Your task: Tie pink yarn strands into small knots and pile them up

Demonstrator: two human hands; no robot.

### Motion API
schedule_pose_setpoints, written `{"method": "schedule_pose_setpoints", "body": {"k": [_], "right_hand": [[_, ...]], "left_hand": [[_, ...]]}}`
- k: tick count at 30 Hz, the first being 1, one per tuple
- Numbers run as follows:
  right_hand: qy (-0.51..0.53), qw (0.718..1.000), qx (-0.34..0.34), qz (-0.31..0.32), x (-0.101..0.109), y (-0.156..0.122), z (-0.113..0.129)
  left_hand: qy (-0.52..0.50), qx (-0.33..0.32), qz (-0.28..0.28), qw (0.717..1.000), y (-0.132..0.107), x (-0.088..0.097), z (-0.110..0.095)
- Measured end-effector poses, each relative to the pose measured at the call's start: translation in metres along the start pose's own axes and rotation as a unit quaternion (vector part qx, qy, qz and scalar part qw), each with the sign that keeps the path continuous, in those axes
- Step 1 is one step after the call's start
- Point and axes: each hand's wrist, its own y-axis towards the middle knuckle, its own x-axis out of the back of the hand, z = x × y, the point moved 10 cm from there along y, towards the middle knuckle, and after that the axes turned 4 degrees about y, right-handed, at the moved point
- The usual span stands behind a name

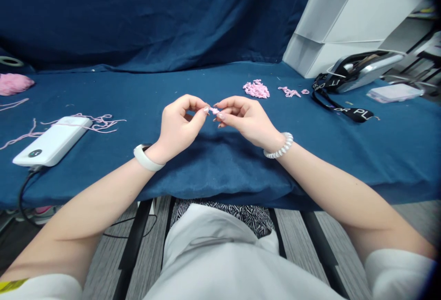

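Note:
Between my two hands, above the blue cloth, is a small piece of pink yarn (215, 111), apparently knotted. My left hand (182, 123) pinches its left end between thumb and index finger. From the other side, my right hand (246, 116) pinches it with thumb and fingertips. Fingers cover most of the piece, so its exact shape is hard to make out. Beyond my right hand lies a pile of small pink yarn pieces (257, 89). A few looser pink bits (290, 92) lie to the right of that pile.
At left, a white power bank (53, 141) with a black cable sits among cut pink yarn strands (103, 123). A pink yarn ball (14, 84) is behind it. On the right are a black lettered strap (358, 114), a silver-black case (368, 70) and white boxes (354, 15).

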Motion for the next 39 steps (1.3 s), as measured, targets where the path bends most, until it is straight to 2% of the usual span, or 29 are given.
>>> {"method": "schedule_pose_setpoints", "body": {"k": [5,10,13,17,20,23,26,32,39], "right_hand": [[-0.014,1.0,0.002,-0.009,0.003,0.001,0.0],[-0.015,1.0,-0.008,-0.003,0.002,-0.001,-0.001],[0.003,1.0,-0.024,0.013,-0.001,-0.001,-0.004],[0.044,0.997,-0.053,0.047,-0.008,-0.002,-0.011],[0.049,0.995,-0.063,0.054,-0.009,-0.002,-0.014],[0.041,0.996,-0.056,0.057,-0.01,-0.002,-0.013],[0.03,0.997,-0.05,0.057,-0.009,-0.002,-0.013],[-0.027,0.998,-0.017,0.051,-0.008,-0.002,-0.007],[-0.029,0.999,0.003,0.018,-0.002,-0.001,-0.004]], "left_hand": [[-0.097,0.083,0.055,0.99,0.001,-0.011,0.016],[-0.066,0.071,0.101,0.99,0.001,-0.018,0.006],[-0.047,0.066,0.099,0.992,0.001,-0.018,0.003],[-0.092,0.085,0.08,0.989,0.001,-0.015,0.008],[-0.115,0.097,0.103,0.983,0.001,-0.02,0.011],[-0.088,0.086,0.129,0.984,0.0,-0.024,0.01],[-0.052,0.082,0.126,0.987,0.001,-0.023,0.011],[-0.077,0.116,0.135,0.981,-0.001,-0.025,0.015],[-0.066,0.108,0.137,0.982,-0.001,-0.025,0.016]]}}
